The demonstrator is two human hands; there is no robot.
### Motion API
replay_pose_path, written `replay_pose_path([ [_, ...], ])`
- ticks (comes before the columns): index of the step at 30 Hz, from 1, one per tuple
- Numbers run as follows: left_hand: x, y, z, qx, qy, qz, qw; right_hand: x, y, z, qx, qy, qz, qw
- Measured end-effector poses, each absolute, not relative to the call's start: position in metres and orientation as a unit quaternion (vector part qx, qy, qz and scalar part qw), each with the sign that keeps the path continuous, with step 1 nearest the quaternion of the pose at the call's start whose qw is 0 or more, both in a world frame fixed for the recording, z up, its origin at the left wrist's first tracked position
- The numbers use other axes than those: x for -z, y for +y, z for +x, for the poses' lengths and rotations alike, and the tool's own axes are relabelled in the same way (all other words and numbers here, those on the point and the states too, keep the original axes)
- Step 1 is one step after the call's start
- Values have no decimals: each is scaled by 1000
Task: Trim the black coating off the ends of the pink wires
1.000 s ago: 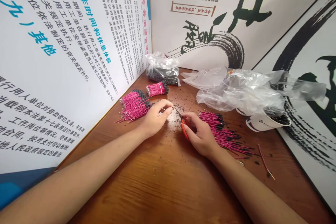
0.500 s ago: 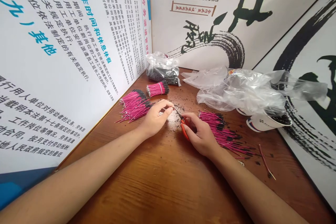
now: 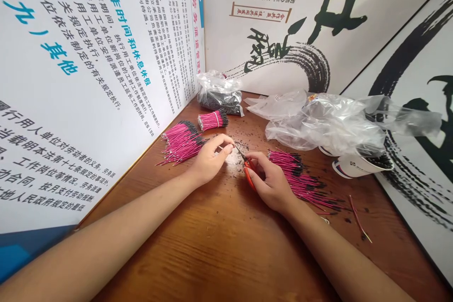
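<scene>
My right hand is closed around red-handled scissors, whose dark blades point up and left. The blade tips meet the fingertips of my left hand, which is closed in a pinch; what it pinches is too small to make out. Left of that hand lies a loose pile of pink wires with black ends. Behind the pile is a bundle of pink wires tied with a white band. Beside my right hand, another pile of pink wires with black ends spreads to the right.
A clear bag of black pieces stands at the back. Crumpled plastic bags lie at the right over a tipped paper cup holding dark bits. A single red wire lies near the right edge. Printed panels wall the wooden table.
</scene>
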State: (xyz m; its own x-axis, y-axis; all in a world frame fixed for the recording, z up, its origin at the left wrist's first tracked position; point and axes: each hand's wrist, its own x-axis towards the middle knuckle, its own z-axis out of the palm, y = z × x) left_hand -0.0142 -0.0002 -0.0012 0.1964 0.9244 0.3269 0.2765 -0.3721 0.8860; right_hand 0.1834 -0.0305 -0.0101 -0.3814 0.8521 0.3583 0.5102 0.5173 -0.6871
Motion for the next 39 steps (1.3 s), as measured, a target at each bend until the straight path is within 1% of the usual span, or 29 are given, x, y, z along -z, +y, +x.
replay_pose_path([
  [39,5,1,-14,-475,415,681,372,9,-31,183,-251,-792,-429,355],
])
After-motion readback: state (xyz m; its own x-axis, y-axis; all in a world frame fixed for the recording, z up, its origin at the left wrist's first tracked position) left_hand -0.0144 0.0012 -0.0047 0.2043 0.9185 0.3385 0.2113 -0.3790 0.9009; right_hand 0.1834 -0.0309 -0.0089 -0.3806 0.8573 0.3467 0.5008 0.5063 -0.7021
